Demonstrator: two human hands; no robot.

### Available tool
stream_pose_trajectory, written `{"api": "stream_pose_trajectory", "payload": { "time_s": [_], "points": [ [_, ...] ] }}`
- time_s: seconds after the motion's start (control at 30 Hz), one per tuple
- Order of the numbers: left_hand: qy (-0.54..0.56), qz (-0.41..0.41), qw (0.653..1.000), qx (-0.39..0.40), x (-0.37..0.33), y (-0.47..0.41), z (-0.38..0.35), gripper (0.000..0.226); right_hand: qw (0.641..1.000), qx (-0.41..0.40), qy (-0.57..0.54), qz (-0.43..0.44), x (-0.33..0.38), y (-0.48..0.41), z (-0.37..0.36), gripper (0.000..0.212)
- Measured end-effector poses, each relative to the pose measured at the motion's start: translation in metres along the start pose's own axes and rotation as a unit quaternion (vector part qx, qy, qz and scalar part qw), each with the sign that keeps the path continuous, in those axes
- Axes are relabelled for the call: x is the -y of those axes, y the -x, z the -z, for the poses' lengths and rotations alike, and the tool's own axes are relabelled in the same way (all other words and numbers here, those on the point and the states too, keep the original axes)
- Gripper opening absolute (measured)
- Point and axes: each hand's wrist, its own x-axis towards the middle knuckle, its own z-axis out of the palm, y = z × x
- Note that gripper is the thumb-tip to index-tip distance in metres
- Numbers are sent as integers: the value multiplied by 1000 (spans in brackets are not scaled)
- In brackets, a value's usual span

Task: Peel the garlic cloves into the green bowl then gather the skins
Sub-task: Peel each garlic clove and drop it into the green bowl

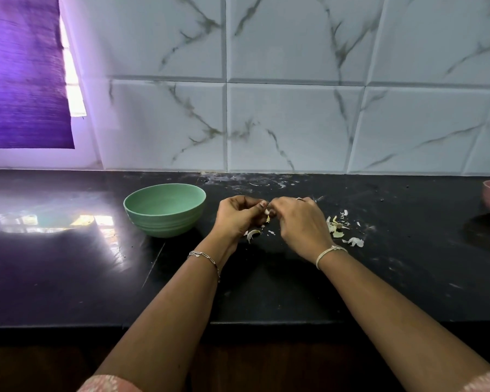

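Garlic clove pinched between curled fingertips of left hand and right hand, just right of green bowl. Could slip out mid-peel and land among loose skins on black counter; could also scatter those light skins wider.

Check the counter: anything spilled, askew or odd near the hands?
Only peeling litter: loose skins lie scattered on the counter right of the right hand, a few by the left hand. Both hands pinch a clove. The green bowl stands upright.
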Motion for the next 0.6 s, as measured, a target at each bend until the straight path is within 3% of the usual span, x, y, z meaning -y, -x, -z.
{"api": "stream_pose_trajectory", "payload": {
  "time_s": [0.17,0.3,0.5,0.6],
  "points": [
    [-2,5,1000,7,-2,0,-1,5,999,-8,44,31,1,0,-4,21],
    [17,21,1000,11,-4,2,-3,5,996,-39,-12,-84,-6,0,0,18],
    [27,56,997,48,-3,2,-3,10,987,-22,6,-157,-28,9,10,19],
    [19,79,993,83,-2,4,-5,10,983,-6,-50,-175,-30,11,11,18]
  ]
}}
